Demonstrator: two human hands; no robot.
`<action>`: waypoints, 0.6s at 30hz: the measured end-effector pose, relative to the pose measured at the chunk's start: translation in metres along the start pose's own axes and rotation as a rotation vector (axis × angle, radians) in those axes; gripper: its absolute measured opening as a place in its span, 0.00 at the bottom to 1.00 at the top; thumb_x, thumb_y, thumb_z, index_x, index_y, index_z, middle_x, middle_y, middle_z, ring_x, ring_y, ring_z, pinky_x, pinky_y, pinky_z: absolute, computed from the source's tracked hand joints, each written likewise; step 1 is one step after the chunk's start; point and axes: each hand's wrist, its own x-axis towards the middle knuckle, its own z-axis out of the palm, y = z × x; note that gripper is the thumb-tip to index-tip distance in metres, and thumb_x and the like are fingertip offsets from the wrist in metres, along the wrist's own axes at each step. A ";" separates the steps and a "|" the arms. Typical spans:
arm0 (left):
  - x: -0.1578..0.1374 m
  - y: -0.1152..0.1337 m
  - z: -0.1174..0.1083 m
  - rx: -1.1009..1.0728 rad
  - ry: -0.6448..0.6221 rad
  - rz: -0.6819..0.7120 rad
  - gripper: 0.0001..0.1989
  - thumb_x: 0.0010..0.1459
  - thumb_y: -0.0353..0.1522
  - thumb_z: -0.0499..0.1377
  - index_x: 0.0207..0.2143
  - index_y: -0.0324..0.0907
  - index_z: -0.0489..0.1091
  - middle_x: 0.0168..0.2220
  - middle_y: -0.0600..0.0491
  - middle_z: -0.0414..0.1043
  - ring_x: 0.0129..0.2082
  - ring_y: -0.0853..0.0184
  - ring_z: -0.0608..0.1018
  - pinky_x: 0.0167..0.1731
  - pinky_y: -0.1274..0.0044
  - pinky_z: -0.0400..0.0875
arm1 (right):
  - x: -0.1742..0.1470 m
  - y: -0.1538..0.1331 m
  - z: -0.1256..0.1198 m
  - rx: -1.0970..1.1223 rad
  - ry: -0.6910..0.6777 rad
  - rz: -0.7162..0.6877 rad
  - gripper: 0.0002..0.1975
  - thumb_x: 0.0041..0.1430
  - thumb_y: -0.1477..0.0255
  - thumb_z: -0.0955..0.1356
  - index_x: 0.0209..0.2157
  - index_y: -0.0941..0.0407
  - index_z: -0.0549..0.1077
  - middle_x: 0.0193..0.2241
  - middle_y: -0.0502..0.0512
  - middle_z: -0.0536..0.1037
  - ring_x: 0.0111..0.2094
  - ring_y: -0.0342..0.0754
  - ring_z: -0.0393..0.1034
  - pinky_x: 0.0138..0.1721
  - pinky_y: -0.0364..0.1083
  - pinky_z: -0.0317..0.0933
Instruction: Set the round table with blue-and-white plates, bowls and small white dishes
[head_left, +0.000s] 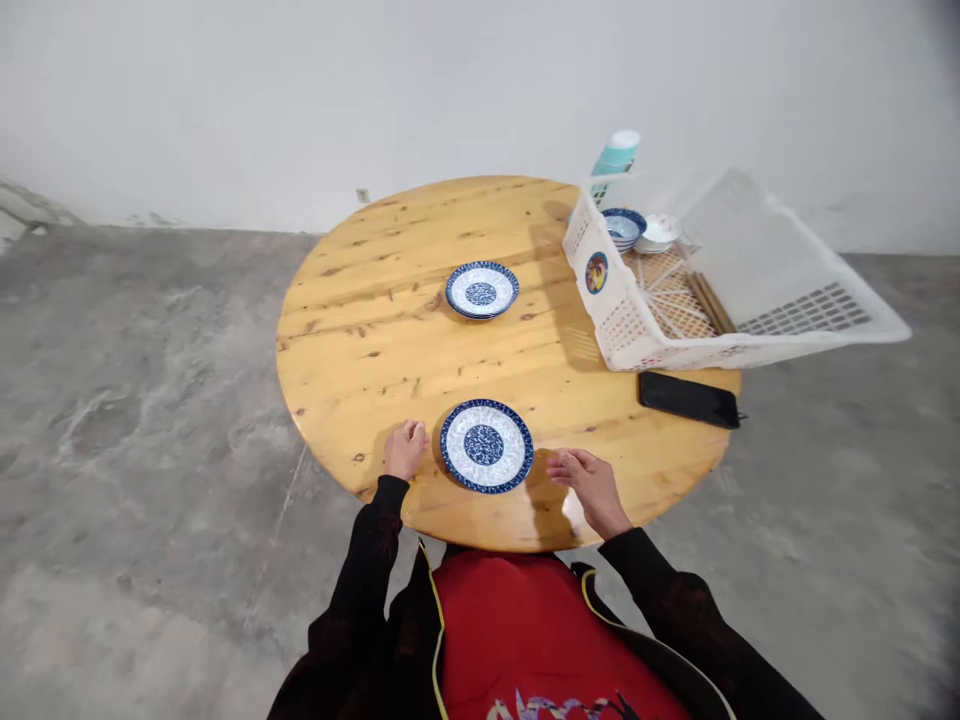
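A blue-and-white patterned plate (487,446) lies flat near the front edge of the wooden table, between my two hands. To its left, my left hand (406,449) rests at the table with its fingers curled in and nothing seen in them. On the other side, my right hand (589,485) is held just off the plate's rim, fingers loosely stretched toward it and holding nothing. Neither hand touches the plate. Farther back, in the middle of the table, sits a small stack of matching dishes (481,290).
A white plastic basket (626,335) stands at the table's right, jutting past its edge. Inside are blue-rimmed bowls (624,228), white bowls (658,233) and chopsticks (711,303). Teal-and-white cups (616,155) show behind it. A black phone (688,399) lies in front, on the round table (360,330).
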 end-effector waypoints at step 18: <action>-0.111 -0.053 -0.027 -0.208 0.315 -0.220 0.11 0.64 0.34 0.53 0.35 0.42 0.74 0.28 0.54 0.78 0.25 0.70 0.78 0.31 0.79 0.72 | -0.025 -0.035 0.051 0.155 -0.061 -0.072 0.16 0.47 0.59 0.78 0.32 0.56 0.79 0.26 0.53 0.79 0.23 0.46 0.74 0.25 0.45 0.71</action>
